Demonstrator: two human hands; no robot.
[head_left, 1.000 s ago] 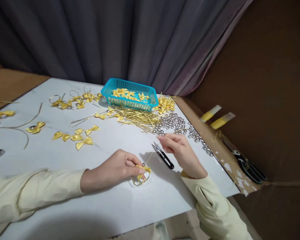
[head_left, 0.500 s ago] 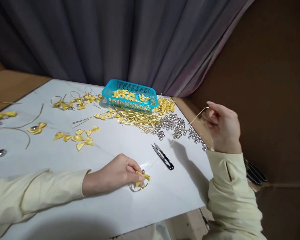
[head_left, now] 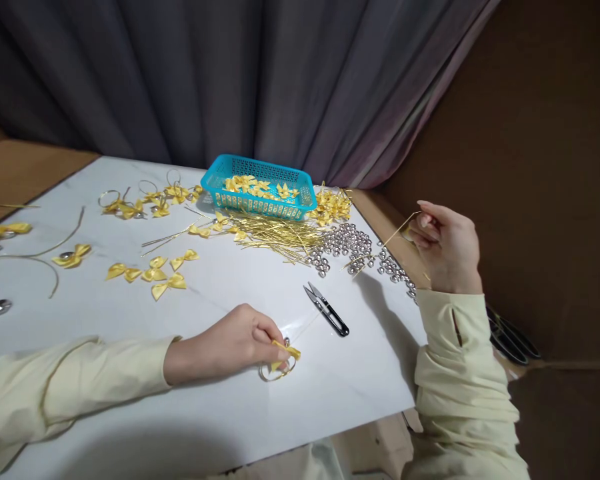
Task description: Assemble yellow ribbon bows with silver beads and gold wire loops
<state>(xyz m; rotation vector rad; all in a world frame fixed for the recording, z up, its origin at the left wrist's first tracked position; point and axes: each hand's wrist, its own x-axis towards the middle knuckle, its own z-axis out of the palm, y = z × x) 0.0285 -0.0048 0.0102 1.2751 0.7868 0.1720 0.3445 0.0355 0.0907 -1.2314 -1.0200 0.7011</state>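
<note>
Head view, and your left hand has a bow and its ring pinched, low over the near middle of the table!

And your right?

Your right hand hangs high at the right, fingertips pinching a wire! Snips lie between your hands, beads beyond them, and the basket sits at the far side.

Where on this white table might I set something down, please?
Bare patches lie between the left hand and the loose yellow ribbon bows, and right of the black-handled metal snips. By the turquoise plastic basket, thin gold wires and silver beads crowd together.
</note>
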